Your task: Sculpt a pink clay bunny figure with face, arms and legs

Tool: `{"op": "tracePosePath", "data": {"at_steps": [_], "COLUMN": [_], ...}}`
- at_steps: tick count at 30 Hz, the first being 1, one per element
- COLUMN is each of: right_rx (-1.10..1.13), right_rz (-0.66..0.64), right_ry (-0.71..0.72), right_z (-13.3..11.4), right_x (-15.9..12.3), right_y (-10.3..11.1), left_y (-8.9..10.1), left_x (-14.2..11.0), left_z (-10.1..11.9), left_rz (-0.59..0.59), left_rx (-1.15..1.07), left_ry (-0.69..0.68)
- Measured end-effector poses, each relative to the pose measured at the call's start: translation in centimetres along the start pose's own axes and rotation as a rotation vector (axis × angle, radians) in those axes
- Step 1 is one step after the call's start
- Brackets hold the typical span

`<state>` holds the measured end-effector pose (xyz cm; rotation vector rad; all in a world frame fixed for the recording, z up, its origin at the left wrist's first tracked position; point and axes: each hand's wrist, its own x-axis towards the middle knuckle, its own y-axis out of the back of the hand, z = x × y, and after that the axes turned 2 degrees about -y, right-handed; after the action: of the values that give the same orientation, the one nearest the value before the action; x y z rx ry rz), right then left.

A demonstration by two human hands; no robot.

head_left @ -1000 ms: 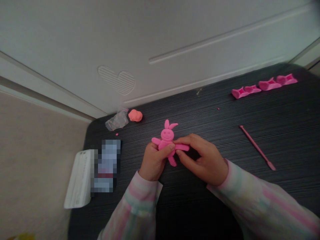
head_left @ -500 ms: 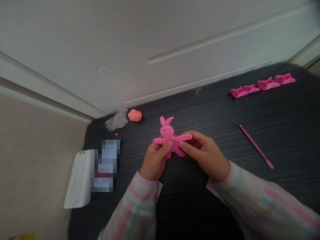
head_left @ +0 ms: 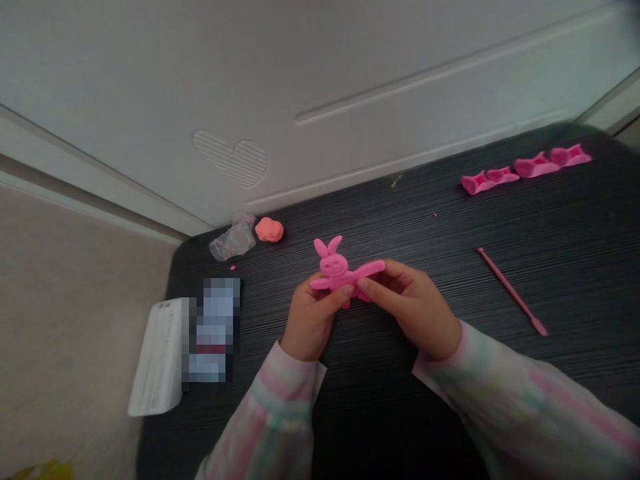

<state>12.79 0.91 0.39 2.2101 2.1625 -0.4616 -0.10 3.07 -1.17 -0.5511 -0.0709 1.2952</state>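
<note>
A pink clay rabbit (head_left: pixel 333 267) with two upright ears, a smiling face and outstretched arms is held above the dark table (head_left: pixel 400 227). My left hand (head_left: pixel 311 317) grips its body, the thumb lying across the belly. My right hand (head_left: pixel 410 300) pinches the rabbit where the arm on the right meets the body, thumb in front and fingers behind. That arm points up and to the right along my fingers. The legs are mostly hidden behind my thumbs.
To the right lies a thin pink modelling tool (head_left: pixel 513 291). Pink open moulded pieces (head_left: pixel 537 165) stand in a row at the back right. An orange clay lump (head_left: pixel 269 230) and a clear plastic wrapper (head_left: pixel 233 240) sit back left, near a white box (head_left: pixel 157 357) and a blurred-out object (head_left: pixel 215 330).
The rabbit has been turned in my hands, so its ears lean more to the left and its right-side arm tilts upward. My right hand has shifted its pinch closer to the body.
</note>
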Motion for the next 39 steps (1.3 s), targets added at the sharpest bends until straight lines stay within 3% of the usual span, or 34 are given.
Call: {"op": "tracePosePath", "data": {"at_steps": [7, 16, 23, 39], "right_rx": [-0.021, 0.089, 0.046, 0.036], "right_rz": [0.019, 0.039, 0.026, 0.047], "right_ry": [-0.01, 0.011, 0.075, 0.048], "right_z": [0.08, 0.0, -0.08, -0.16], "right_x": [-0.05, 0.19, 0.2, -0.07], "right_y": [0.15, 0.03, 0.04, 0.01], "left_y": [0.1, -0.31, 0.0, 0.25], "left_x": [-0.08, -0.01, -0.01, -0.06], "left_z": [0.01, 0.25, -0.03, -0.11], "left_rz": [-0.032, 0.026, -0.012, -0.043], "left_rx": [0.044, -0.125, -0.071, 0.0], "left_ry": [-0.033, -0.016, -0.025, -0.03]}}
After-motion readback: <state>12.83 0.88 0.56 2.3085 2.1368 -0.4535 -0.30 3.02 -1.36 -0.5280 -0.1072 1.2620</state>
